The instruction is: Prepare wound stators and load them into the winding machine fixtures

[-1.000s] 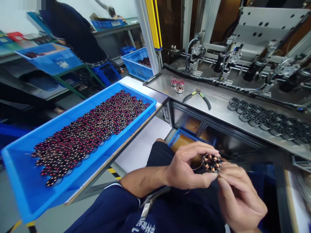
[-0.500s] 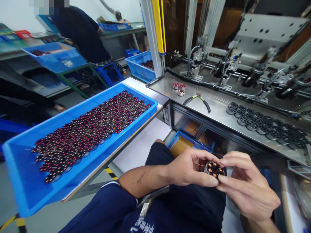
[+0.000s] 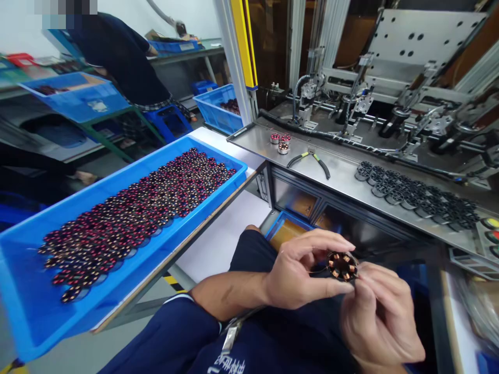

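A motor stator point(image 3: 343, 266), a black ring wound with copper coils, sits between the thumb and fingers of my left hand point(image 3: 298, 270), its coil face turned up toward me. A thin wire trails near that palm. At the stator's right edge, my right hand point(image 3: 384, 306) has its thumb and index finger pinched together; whatever lies between those fingertips is too small or hidden to tell. Both hands are above my lap.
A blue tray point(image 3: 27, 291) full of wound stators stands left. On the metal bench point(image 3: 268, 148) lie cutting pliers point(image 3: 310, 160), three wound stators point(image 3: 283, 148) and rows of dark unwound cores point(image 3: 413, 192). A winding machine point(image 3: 397, 111) rises behind. A co-worker point(image 3: 120, 57) is at the back left.
My right hand has moved lower, its fingers drawn from around the stator into a pinch at its right edge. The stator's coil face shows more fully. The whole view has shifted slightly.
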Demonstrator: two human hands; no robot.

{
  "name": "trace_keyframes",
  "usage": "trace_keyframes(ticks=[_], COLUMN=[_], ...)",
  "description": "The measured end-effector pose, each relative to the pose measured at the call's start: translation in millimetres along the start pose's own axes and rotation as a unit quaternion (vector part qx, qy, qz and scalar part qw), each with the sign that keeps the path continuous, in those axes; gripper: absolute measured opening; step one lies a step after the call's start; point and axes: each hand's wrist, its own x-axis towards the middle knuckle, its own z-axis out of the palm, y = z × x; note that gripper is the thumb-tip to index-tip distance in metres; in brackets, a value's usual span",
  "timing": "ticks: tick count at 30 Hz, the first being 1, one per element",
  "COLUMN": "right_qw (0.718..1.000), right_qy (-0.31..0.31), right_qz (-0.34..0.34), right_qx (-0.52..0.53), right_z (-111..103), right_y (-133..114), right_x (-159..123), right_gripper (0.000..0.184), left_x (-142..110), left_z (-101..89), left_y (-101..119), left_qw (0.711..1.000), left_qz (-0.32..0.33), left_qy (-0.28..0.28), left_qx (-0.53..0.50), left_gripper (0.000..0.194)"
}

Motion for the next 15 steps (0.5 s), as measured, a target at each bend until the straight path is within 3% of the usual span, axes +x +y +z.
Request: trace_keyframes(ticks=[3,5,10,13,15], right_qw=[0.993,0.989,0.997,0.997,0.995], right_qy=[0.014,0.008,-0.035,-0.062,-0.095], right_qz=[0.103,0.128,0.045,0.005,-0.009], right_qx=[0.049,0.073,0.061,0.052,0.043], right_z=[10,12,4,-3,-7], right_y=[-9,-10,7,16,19], right_x=[-1,1,9,15,18], right_gripper=[0.017,0.015,0.018,0.018,0.018], left_x=[-5,-7,-1,7,10], left_z=[1.6,0.3,-15.1,-24.6,-27.0], left_y=[-5,-5,3,7,6], left_qw=[1.0,1.0,0.984,0.955,0.937], left_qz=[0.022,0.005,-0.154,-0.243,-0.274], left_qy=[0.016,0.015,-0.077,-0.16,-0.183], left_qx=[0.011,-0.007,-0.041,-0.064,-0.113], left_gripper=[0.055,0.055,0.077,0.054,0.044])
